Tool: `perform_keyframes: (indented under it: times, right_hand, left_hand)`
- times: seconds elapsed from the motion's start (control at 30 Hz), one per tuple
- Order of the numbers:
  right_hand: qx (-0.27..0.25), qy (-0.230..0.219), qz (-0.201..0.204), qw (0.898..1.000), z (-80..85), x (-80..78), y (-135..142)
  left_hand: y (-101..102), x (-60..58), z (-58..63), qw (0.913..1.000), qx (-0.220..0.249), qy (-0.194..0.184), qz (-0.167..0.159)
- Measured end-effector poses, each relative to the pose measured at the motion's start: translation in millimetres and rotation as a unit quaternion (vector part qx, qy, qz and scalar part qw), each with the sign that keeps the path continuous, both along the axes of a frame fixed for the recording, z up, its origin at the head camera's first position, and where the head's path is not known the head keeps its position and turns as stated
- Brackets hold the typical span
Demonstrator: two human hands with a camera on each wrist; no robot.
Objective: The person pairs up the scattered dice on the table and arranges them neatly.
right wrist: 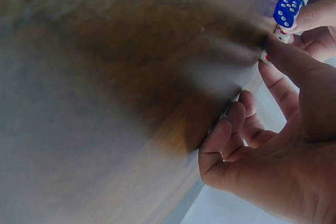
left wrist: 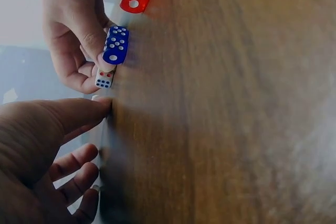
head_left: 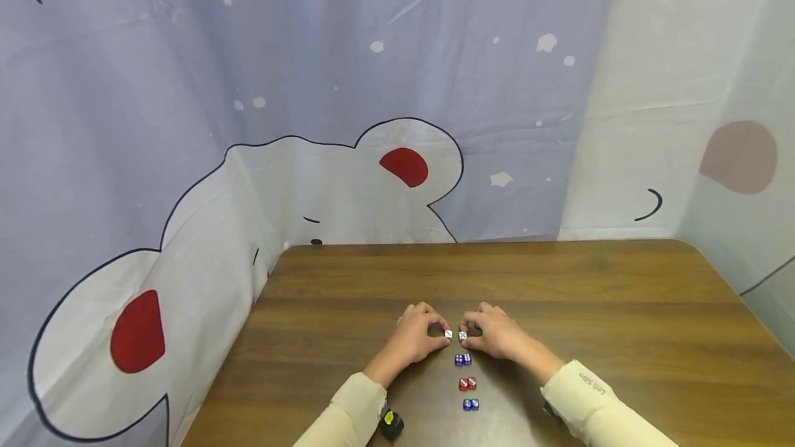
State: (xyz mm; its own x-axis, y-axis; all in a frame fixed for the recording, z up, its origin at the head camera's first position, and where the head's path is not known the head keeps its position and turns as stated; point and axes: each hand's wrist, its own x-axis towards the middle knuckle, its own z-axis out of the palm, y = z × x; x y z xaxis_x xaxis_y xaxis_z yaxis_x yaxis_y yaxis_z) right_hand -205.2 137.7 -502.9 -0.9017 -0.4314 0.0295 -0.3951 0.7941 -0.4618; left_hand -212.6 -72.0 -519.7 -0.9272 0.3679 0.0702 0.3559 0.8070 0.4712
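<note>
Two white dice lie a small gap apart at the far end of a line of dice pairs. My left hand (head_left: 417, 335) pinches the left white die (head_left: 448, 334) between thumb and fingertips. The right white die (head_left: 462, 336) is pinched by my right hand (head_left: 497, 332); its dotted faces show in the left wrist view. Just nearer than both hands sits a pair of blue dice (head_left: 462, 359), side by side. Behind that pair, toward me, come two red dice (head_left: 468, 383), then another blue pair (head_left: 470, 404). Both hands stay low at the wooden tabletop.
The brown wooden table (head_left: 621, 309) extends on either side of the hands. A patterned curtain (head_left: 497, 123) hangs along its far edge. A black object with a yellow mark (head_left: 390, 423) is at the left sleeve's cuff.
</note>
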Motion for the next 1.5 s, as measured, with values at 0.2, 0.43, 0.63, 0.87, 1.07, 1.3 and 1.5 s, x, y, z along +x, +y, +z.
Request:
perform_keyframes:
  times: [0.2,0.43,0.63,0.87,1.07,1.3,1.5]
  right_hand:
    - [0.003,-0.002,-0.002,1.0,1.4,0.0,-0.6]
    - [0.0,0.007,-0.003,1.0,2.1,2.7,-2.1]
    - [-0.007,0.015,0.002,1.0,0.1,5.2,-3.7]
    - [-0.005,0.018,0.006,1.0,-2.3,7.0,-4.6]
    - [-0.004,0.016,0.004,1.0,-1.6,9.4,-4.8]
    - [-0.006,0.01,0.005,1.0,-0.6,9.1,-1.8]
    - [-0.028,-0.001,0.014,1.0,-0.5,7.3,5.9]
  left_hand:
    - [2.1,2.9,1.9,0.9999,-0.012,0.008,-0.004]
    - [4.8,4.8,2.9,0.9996,-0.022,0.014,-0.011]
    - [4.0,7.3,2.8,0.9997,-0.018,0.009,-0.016]
    - [4.1,9.6,2.1,0.9996,-0.016,0.008,-0.021]
    - [4.2,11.1,0.7,0.9996,-0.014,0.01,-0.022]
    - [2.4,9.3,0.3,0.9995,-0.011,0.007,-0.03]
    - [-6.6,8.6,1.6,0.9992,0.008,-0.01,-0.038]
